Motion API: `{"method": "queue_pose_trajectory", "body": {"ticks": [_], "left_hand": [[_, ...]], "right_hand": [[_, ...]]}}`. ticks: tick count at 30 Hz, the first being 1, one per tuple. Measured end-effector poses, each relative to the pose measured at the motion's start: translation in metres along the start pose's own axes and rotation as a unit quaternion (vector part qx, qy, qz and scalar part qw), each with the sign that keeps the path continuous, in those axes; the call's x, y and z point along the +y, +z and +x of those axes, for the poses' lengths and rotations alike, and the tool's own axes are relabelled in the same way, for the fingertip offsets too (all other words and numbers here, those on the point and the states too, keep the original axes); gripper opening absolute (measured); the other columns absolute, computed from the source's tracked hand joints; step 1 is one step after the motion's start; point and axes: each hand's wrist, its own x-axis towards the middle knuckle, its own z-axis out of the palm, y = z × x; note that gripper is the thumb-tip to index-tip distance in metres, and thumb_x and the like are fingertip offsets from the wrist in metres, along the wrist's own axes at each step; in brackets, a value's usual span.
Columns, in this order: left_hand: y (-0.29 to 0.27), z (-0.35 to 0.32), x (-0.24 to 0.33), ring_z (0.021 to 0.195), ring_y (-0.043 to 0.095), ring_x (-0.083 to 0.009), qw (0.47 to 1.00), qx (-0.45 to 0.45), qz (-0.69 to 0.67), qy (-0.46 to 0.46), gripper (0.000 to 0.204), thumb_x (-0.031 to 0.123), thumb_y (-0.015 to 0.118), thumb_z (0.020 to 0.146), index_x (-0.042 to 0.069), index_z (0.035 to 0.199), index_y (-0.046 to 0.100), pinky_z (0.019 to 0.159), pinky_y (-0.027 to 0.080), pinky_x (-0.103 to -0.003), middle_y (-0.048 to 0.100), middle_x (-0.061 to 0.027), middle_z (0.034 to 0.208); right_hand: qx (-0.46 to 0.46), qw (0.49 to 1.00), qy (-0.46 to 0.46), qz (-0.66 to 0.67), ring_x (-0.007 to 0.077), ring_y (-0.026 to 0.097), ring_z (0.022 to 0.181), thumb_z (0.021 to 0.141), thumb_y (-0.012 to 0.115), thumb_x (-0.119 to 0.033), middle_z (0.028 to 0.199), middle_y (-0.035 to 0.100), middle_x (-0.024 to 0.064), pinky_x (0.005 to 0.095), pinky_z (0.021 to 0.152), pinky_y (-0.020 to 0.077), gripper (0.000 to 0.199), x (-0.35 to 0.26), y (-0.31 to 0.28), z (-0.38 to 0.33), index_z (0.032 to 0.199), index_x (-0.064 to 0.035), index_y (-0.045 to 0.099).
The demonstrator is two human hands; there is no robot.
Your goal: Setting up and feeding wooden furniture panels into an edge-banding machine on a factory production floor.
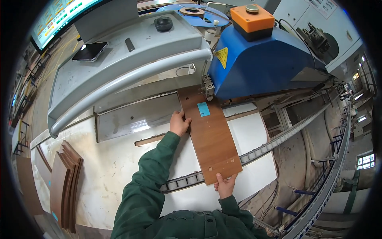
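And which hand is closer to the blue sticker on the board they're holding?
Left. The left hand is at the left edge of the brown board, left of and below the blue sticker. The right hand holds the board's near end, farther below.

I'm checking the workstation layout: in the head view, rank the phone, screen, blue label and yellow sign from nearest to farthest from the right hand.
From the right hand:
1. Blue label, on the brown board, ahead.
2. Yellow sign, on the blue housing.
3. Phone, on the grey tray, left.
4. Screen, upper left, beyond the phone.
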Motion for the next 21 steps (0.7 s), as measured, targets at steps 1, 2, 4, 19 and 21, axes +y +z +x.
{"method": "queue_pose_trajectory", "body": {"ticks": [1,2,4,19,21], "left_hand": [[0.005,0.003,0.004,0.072,0.052,-0.0325,1.0,0.0,0.003,0.001,0.032,0.018,0.065,0.068,-0.001,0.092,0.057,0.067,0.043,-0.038,0.05,-0.0178,0.08],[0.009,0.003,0.007,0.073,0.051,-0.0332,1.0,0.003,-0.006,0.002,0.029,0.018,0.065,0.067,-0.002,0.085,0.056,0.067,0.042,-0.039,0.05,-0.0181,0.079],[0.019,0.006,0.012,0.073,0.05,-0.0339,1.0,0.004,-0.015,0.002,0.027,0.018,0.065,0.065,-0.003,0.079,0.055,0.067,0.042,-0.039,0.05,-0.0185,0.078],[0.095,0.026,0.065,0.07,0.047,-0.0333,0.998,0.054,0.031,0.009,0.024,0.015,0.063,0.068,-0.006,0.074,0.051,0.063,0.039,-0.04,0.046,-0.0186,0.073],[0.112,0.03,0.067,0.071,0.047,-0.0338,0.996,0.083,0.008,0.036,0.025,0.015,0.063,0.068,-0.006,0.075,0.052,0.063,0.039,-0.04,0.046,-0.0193,0.075]], "right_hand": [[0.001,1.0,0.001,0.008,0.0105,0.046,0.043,0.079,0.058,-0.011,0.062,0.052,0.0062,0.0228,0.036,0.0386,0.09,-0.002,-0.005,0.004,0.131,-0.005,-0.015],[0.003,1.0,0.004,0.012,0.0104,0.046,0.043,0.079,0.058,-0.011,0.062,0.052,0.0061,0.0229,0.036,0.0387,0.09,-0.002,-0.009,0.007,0.131,-0.0041,-0.016],[0.014,1.0,0.014,0.01,0.0101,0.046,0.042,0.079,0.058,-0.011,0.061,0.051,0.0056,0.0218,0.035,0.0378,0.085,-0.003,-0.014,0.015,0.132,-0.0077,-0.009],[0.017,1.0,0.021,0.015,0.0102,0.049,0.044,0.079,0.059,-0.014,0.066,0.053,0.0064,0.0206,0.036,0.0383,0.089,-0.027,-0.079,0.071,0.131,0.0001,-0.012],[0.015,1.0,0.018,0.019,0.0102,0.049,0.044,0.079,0.059,-0.014,0.066,0.053,0.0066,0.0205,0.036,0.0382,0.089,-0.029,-0.089,0.08,0.131,0.0007,-0.012]]}}
